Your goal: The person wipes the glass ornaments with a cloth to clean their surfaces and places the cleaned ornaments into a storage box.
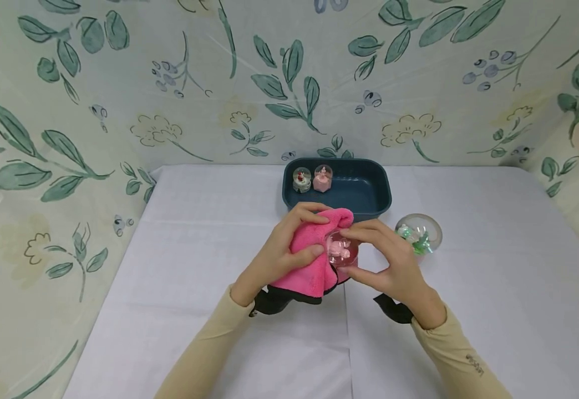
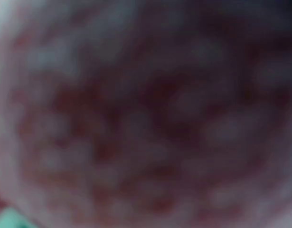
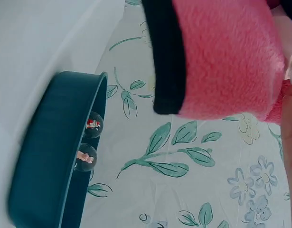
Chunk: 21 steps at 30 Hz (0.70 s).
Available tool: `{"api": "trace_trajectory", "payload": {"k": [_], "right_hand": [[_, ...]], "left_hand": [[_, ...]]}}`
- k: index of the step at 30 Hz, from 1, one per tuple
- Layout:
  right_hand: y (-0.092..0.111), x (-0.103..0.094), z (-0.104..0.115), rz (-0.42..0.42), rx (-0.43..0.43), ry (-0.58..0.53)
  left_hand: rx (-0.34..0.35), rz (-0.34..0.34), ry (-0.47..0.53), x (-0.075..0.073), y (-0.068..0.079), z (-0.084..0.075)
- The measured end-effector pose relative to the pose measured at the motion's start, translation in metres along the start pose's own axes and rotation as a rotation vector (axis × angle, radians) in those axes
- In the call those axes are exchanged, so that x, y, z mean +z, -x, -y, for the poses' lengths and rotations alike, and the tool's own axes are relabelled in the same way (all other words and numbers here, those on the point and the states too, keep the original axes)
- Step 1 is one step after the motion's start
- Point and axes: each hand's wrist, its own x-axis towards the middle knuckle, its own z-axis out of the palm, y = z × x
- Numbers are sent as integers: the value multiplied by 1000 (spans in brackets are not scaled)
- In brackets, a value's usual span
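Note:
My left hand [image 1: 273,256] holds a bright pink plush cloth [image 1: 310,281] with black edging, wrapped around one side of a snow globe. Inside the clear dome of this snow globe [image 1: 340,249] is a pink figure. My right hand [image 1: 396,266] pinches the globe between thumb and fingers from the right. In the right wrist view the cloth [image 3: 226,57] fills the upper part, and a finger [image 3: 291,142] shows at the right edge. The left wrist view is dark and blurred. Much of the globe's base is hidden by cloth.
Behind the hands stands a dark blue tray [image 1: 364,191] with two small snow globes, one with a red and white figure [image 1: 301,180], one pink [image 1: 322,178]. Right of it, a larger globe [image 1: 421,233] with green and white contents sits on the white tablecloth [image 1: 194,221].

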Motion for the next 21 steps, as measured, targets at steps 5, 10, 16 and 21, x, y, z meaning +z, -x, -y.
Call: {"api": "trace_trajectory", "payload": {"k": [5,10,16,21], "right_hand": [[1,2,-3,-50,1,-7],[4,8,-2,-136,90,-48],[4,15,4,-228,241,-90],[2,19,9,-269,369,-119]], "left_hand": [[64,41,-54,2,-1,-2],[152,41,-221,5,-2,-3],[204,12,-347,8,-1,-4],[196,-9,-411,8,2,-6]]}}
